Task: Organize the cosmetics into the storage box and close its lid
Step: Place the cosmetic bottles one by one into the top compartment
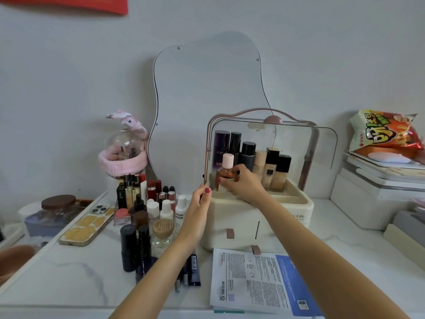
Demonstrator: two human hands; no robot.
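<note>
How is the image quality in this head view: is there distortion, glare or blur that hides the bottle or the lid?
Head view: wide-angle bending curves the table edge and forearms; light is soft and even, with faint shadows; the clear lid shows mild reflections only; the amber bottle with pink cap in the right hand is sharp; the left hand is sharp too.

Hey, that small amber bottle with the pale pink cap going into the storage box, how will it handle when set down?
The small amber bottle with the pale pink cap, gripped by the right hand, looks rigid and probably smooth, so possibly slippery. It seems mostly full, so likely weighty for its size. Its tall cap over a narrow body suggests it may tip if nudged against the dark bottles behind.
</note>
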